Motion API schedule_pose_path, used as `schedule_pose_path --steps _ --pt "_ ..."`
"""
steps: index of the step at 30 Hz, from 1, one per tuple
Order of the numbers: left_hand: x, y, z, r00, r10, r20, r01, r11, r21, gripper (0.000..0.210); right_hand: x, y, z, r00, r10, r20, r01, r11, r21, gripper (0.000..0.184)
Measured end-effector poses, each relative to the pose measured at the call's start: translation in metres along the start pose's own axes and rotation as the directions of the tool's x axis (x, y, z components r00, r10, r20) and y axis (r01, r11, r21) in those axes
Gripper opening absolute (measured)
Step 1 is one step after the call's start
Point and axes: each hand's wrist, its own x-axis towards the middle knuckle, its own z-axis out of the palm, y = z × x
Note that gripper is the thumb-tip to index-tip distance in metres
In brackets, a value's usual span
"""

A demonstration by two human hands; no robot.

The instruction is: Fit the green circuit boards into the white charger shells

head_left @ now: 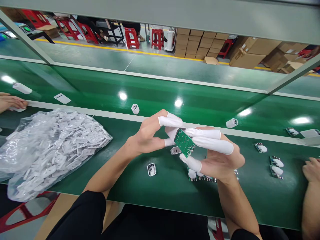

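My left hand (150,135), with white finger cots on its fingertips, is closed around a white charger housing (171,132). Between the white-covered thumb and fingers of my right hand (217,153) is a green circuit board (183,142). The board's edge meets the housing's open end; how far it sits inside is hidden. Just below the hands lies a white end piece with dark port slots (175,151). An open white housing (151,169) rests on the green bench nearer me. Several circuit boards with white blobs (200,176) lie partly hidden beneath my right hand.
A clear bag of small white plastic parts (62,143) fills the left bench. White housings (135,108) stand along the green belt (155,91) beyond a pale rail. More boards (277,162) lie rightward. Other people's hands (12,101) show at both sides.
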Motion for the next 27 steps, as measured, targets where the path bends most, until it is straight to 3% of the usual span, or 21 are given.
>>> schedule_pose_path --steps 13,19,27 --pt "0.002 0.0004 0.0007 1.0 0.024 0.004 -0.024 1.0 0.01 0.064 -0.0014 0.0025 -0.0014 1.0 -0.008 0.017 0.009 0.999 -0.03 0.083" --pt "-0.0001 0.0017 -0.0001 0.999 -0.021 0.031 0.02 1.0 0.02 0.058 -0.0023 0.0034 -0.0016 1.0 0.0 0.029 0.001 1.0 -0.025 0.08" --pt "-0.0023 -0.0006 0.0002 0.999 -0.025 0.02 0.025 1.0 -0.001 0.067 -0.0006 0.0055 -0.0035 0.998 -0.034 0.054 0.034 0.999 0.0 0.089"
